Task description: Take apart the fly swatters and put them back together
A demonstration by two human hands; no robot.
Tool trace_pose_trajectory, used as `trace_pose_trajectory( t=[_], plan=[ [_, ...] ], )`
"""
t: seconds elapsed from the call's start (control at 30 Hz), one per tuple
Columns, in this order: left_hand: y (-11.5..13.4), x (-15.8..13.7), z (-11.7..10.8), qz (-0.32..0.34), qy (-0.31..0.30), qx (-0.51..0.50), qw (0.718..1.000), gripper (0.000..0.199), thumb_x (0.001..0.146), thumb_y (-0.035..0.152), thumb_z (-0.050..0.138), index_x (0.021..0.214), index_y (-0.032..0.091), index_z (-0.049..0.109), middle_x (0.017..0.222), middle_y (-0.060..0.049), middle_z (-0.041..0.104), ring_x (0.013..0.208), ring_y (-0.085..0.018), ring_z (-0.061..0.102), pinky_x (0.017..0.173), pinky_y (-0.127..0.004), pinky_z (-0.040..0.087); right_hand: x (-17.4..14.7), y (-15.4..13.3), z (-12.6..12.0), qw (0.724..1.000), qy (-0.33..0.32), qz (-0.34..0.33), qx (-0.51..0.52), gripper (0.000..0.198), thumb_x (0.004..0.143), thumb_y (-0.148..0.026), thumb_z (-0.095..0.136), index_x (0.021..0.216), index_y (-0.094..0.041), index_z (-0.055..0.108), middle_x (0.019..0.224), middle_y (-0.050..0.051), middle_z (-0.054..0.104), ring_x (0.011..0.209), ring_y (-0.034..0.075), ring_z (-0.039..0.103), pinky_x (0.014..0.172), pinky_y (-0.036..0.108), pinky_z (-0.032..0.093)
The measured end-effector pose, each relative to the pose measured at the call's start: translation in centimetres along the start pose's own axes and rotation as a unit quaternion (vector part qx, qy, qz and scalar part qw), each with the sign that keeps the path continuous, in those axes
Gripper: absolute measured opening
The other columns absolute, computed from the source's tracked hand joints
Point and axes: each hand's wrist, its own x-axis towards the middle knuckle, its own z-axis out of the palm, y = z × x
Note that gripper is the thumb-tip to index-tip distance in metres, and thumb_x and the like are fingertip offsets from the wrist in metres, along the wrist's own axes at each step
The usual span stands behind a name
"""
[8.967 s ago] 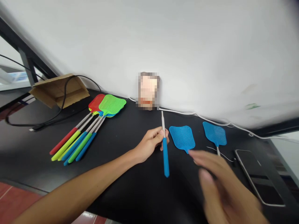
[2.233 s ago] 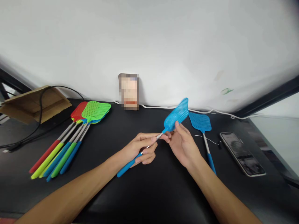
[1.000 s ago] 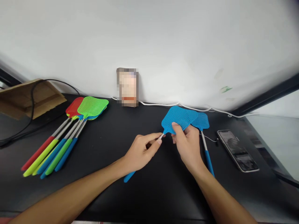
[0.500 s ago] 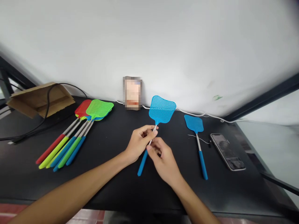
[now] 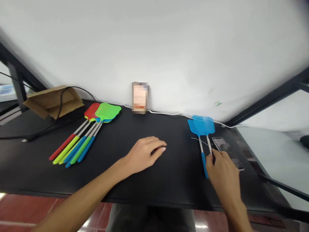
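Observation:
On the right side of the black table, my right hand (image 5: 223,167) grips a blue fly swatter (image 5: 206,125) by its shaft and handle, most of the handle hidden in the hand. Its head overlaps that of a second blue fly swatter (image 5: 204,165) lying just to the left. My left hand (image 5: 145,153) is over the middle of the table with nothing in it, thumb and fingers apart. Further left lies a fanned stack of several fly swatters, a green fly swatter (image 5: 108,111) on top and a red fly swatter (image 5: 91,111) at its left edge.
A phone (image 5: 222,144) lies partly behind my right hand. A pixelated upright packet (image 5: 139,98) leans on the wall. An open cardboard box (image 5: 54,102) and a black cable (image 5: 60,101) are at the back left. A white cable (image 5: 166,112) runs along the wall.
My right hand has carried the blue fly swatter from the middle to the right, beside the other blue one. My left hand has let go of it. The view has shifted slightly.

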Motion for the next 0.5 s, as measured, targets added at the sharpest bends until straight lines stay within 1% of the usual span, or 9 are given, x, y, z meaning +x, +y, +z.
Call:
trace_pose_trajectory(
  t=[0.07, 0.13, 0.2, 0.27, 0.3, 0.33, 0.4, 0.43, 0.5],
  plan=[
    [0.3, -2.5, -2.1, -0.003, 0.057, 0.075, 0.996, 0.022, 0.097, 0.025, 0.061, 0.112, 0.022, 0.076, 0.099, -0.01, 0.075, 0.09, -0.023, 0.067, 0.089, -0.037, 0.05, 0.0, 1.4, 1.2, 0.999, -0.015, -0.013, -0.044, 0.031, 0.098, -0.025, 0.042, 0.103, -0.015, 0.071, 0.094, 0.014, 0.068, 0.067, 0.024, 0.064, 0.059, 0.035, 0.036],
    [0.1, -5.6, -4.5, -0.033, 0.121, 0.168, 0.978, 0.021, 0.096, 0.023, 0.061, 0.113, 0.021, 0.074, 0.096, -0.009, 0.073, 0.089, -0.022, 0.067, 0.087, -0.036, 0.051, 0.0, 2.3, 2.5, 0.997, -0.036, -0.034, -0.063, 0.03, 0.097, -0.026, 0.044, 0.097, -0.016, 0.072, 0.088, 0.012, 0.067, 0.063, 0.024, 0.062, 0.058, 0.036, 0.036],
    [-0.7, -8.4, -7.2, -0.07, 0.19, 0.271, 0.941, 0.018, 0.097, 0.023, 0.059, 0.109, 0.021, 0.073, 0.097, -0.007, 0.072, 0.089, -0.021, 0.067, 0.087, -0.035, 0.051, 0.1, 2.6, 3.3, 0.996, -0.035, -0.05, -0.071, 0.032, 0.097, -0.028, 0.044, 0.095, -0.016, 0.073, 0.085, 0.012, 0.067, 0.066, 0.026, 0.063, 0.06, 0.037, 0.037],
    [-1.8, -10.5, -9.7, -0.105, 0.221, 0.381, 0.891, 0.019, 0.098, 0.028, 0.057, 0.108, 0.02, 0.071, 0.102, -0.008, 0.072, 0.097, -0.024, 0.067, 0.092, -0.037, 0.05, 0.4, 2.2, 3.3, 0.997, 0.003, -0.048, -0.065, 0.034, 0.097, -0.032, 0.045, 0.101, -0.015, 0.074, 0.088, 0.013, 0.067, 0.077, 0.031, 0.065, 0.063, 0.039, 0.04],
    [-2.5, -11.1, -10.7, -0.137, 0.214, 0.436, 0.864, 0.022, 0.099, 0.031, 0.055, 0.11, 0.019, 0.071, 0.106, -0.01, 0.072, 0.102, -0.027, 0.066, 0.094, -0.039, 0.049, 0.7, 1.7, 3.1, 0.997, 0.03, -0.046, -0.052, 0.036, 0.097, -0.035, 0.045, 0.104, -0.014, 0.074, 0.09, 0.014, 0.068, 0.083, 0.033, 0.065, 0.065, 0.04, 0.042],
    [-3.1, -11.5, -11.6, -0.168, 0.192, 0.485, 0.836, 0.026, 0.1, 0.034, 0.053, 0.11, 0.018, 0.07, 0.108, -0.012, 0.071, 0.104, -0.03, 0.064, 0.092, -0.041, 0.048, 1.2, 0.9, 2.7, 0.997, 0.056, -0.046, -0.03, 0.037, 0.097, -0.037, 0.046, 0.107, -0.014, 0.074, 0.091, 0.014, 0.068, 0.088, 0.034, 0.065, 0.067, 0.04, 0.043],
    [-4.5, -11.5, -12.9, -0.224, 0.129, 0.552, 0.793, 0.032, 0.1, 0.04, 0.05, 0.11, 0.017, 0.07, 0.107, -0.014, 0.07, 0.103, -0.033, 0.064, 0.087, -0.043, 0.047, 2.2, -1.3, 1.9, 0.993, 0.087, -0.064, 0.044, 0.038, 0.097, -0.039, 0.048, 0.11, -0.014, 0.073, 0.092, 0.013, 0.069, 0.09, 0.033, 0.065, 0.071, 0.04, 0.045],
    [-5.2, -11.3, -13.2, -0.24, 0.107, 0.572, 0.777, 0.034, 0.1, 0.042, 0.049, 0.107, 0.016, 0.071, 0.104, -0.014, 0.069, 0.1, -0.034, 0.064, 0.085, -0.043, 0.046, 2.8, -2.6, 1.6, 0.988, 0.092, -0.081, 0.09, 0.037, 0.097, -0.04, 0.049, 0.11, -0.014, 0.073, 0.092, 0.012, 0.07, 0.089, 0.031, 0.065, 0.073, 0.04, 0.046],
    [-6.4, -10.5, -13.4, -0.255, 0.088, 0.591, 0.76, 0.036, 0.101, 0.043, 0.046, 0.099, 0.015, 0.07, 0.098, -0.014, 0.07, 0.096, -0.033, 0.065, 0.083, -0.043, 0.045, 4.0, -5.6, 1.4, 0.973, 0.08, -0.127, 0.179, 0.035, 0.097, -0.039, 0.051, 0.111, -0.016, 0.072, 0.093, 0.01, 0.07, 0.087, 0.027, 0.066, 0.077, 0.039, 0.047]
  ],
)
